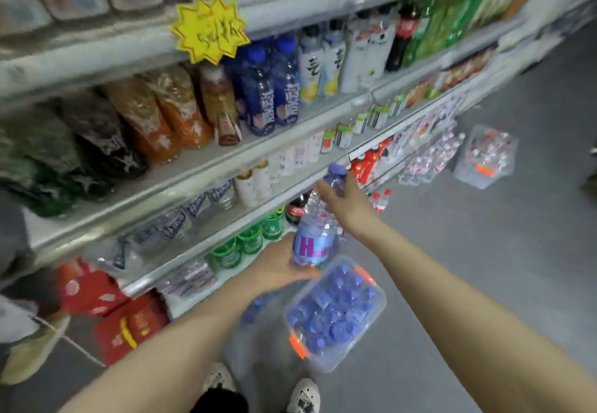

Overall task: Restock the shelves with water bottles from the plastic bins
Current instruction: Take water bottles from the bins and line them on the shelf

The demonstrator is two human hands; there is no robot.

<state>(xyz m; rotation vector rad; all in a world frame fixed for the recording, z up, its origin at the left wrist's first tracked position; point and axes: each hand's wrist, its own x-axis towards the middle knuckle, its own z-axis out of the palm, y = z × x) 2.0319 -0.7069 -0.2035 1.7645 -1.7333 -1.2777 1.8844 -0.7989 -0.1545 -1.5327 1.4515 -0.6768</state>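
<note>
I hold a clear water bottle [315,235] with a purple cap and a blue label, tilted in front of the shelves. My left hand [277,267] cups its base from below. My right hand [342,199] grips its neck just under the cap. Below on the floor stands a clear plastic bin [378,312] with orange latches, full of several blue-capped bottles. The same kind of water bottles [181,218] lie in a row on the shelf [206,193] to the left of the held bottle.
Shelves of drinks run along the left: green bottles [248,239], cola, blue bottles [268,89]. Red boxes [106,315] sit at floor level. A second clear bin [487,157] and wrapped bottle packs [429,160] stand farther down the grey aisle. My shoes [303,396] are beside the near bin.
</note>
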